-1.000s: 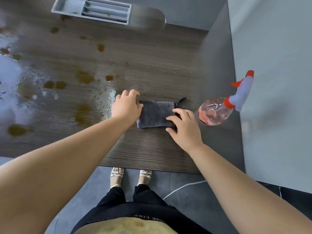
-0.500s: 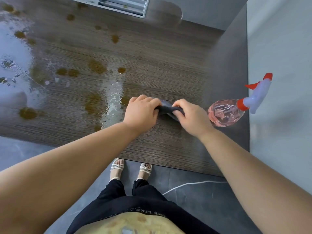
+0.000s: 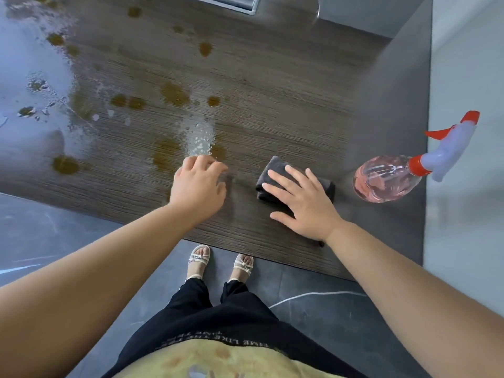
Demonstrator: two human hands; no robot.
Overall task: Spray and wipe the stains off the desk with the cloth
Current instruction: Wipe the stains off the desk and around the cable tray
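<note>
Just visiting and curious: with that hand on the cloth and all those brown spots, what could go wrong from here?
The spray bottle stands close beside the right hand resting flat on the cloth; a wide stroke might knock it over. The cloth is folded small, while the stains spread far left across the desk, so it may smear them rather than lift them. The left hand is near the wet patch and could slip.

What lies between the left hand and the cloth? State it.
Only bare desk: in the head view, the left hand and the cloth under the right hand stand apart.
</note>
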